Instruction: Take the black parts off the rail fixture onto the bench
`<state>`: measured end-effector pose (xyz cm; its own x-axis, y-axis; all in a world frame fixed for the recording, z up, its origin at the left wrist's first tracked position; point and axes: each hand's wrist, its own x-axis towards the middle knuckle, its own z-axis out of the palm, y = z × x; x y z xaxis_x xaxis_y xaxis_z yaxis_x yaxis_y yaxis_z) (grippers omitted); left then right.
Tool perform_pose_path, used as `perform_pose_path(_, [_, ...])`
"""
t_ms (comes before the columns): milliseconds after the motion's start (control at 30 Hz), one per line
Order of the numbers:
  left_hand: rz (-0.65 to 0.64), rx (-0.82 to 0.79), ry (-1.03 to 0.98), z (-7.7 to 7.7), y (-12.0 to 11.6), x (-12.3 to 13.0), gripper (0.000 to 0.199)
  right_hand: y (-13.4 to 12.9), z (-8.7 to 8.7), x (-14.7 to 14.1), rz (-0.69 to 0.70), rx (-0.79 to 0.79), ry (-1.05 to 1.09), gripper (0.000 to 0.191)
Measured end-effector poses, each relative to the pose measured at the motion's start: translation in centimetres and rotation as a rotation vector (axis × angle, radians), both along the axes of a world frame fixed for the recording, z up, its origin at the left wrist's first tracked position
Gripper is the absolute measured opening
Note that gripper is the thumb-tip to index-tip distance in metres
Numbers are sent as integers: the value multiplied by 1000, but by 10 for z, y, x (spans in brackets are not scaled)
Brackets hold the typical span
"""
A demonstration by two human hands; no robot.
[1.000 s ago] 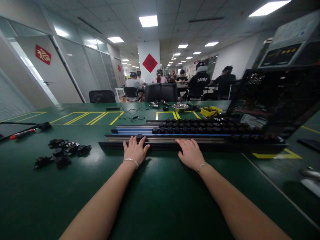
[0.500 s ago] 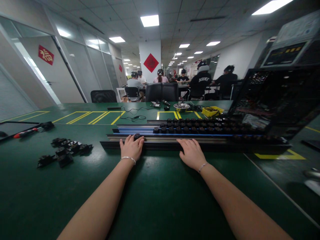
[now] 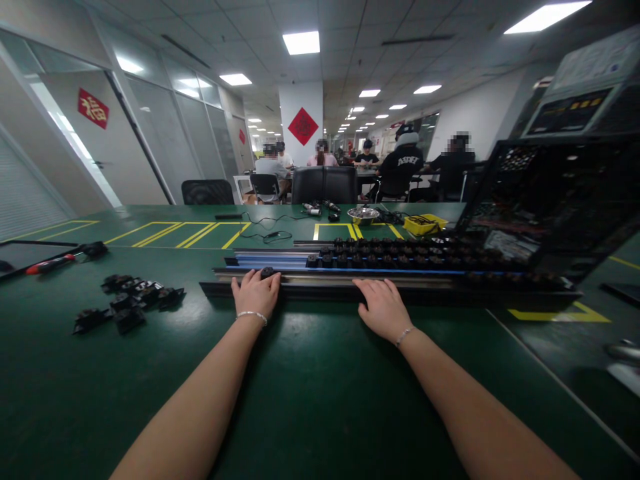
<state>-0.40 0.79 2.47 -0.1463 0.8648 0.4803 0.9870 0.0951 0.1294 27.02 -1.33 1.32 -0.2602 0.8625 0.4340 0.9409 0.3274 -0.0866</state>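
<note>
- Left hand [image 3: 256, 293]: lies on the near rail [image 3: 325, 288], fingers curled on a small black knob [image 3: 267, 272] near the rail's left end.
- Right hand [image 3: 383, 307]: flat, fingers spread, pressing the same rail to the right; holds nothing.
- Loose black parts [image 3: 127, 303]: on the green table [image 3: 310, 387], well left.
- Black knobs in rows [image 3: 400, 253]: on the farther rails.

A small black slider piece [image 3: 267, 272] sits on the nearest rail [image 3: 320, 281], a long dark metal track lying flat across the green counter [image 3: 310, 387]. It stands close to the rail's left end, seemingly seated in the groove, apart from the rows of similar black pieces [image 3: 400, 257] farther along.
</note>
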Motion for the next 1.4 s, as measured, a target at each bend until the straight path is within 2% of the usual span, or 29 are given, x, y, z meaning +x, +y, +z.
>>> perform_pose_path(333, [82,-3,-51,-2,6,-10,37,1,-1,0,8,18,7,49])
perform_pose_path(700, [101,11,-72,-1,7,-14,38,0,-1,0,0,14,2,49])
perform_pose_path(1000, [155,-11,-199,-1,10,-20,38,1,-1,0,2,23,-13,49])
perform_pose_path(1400, [204,18,-271,-1,13,-27,40,0,0,-1,-7,13,-11,48])
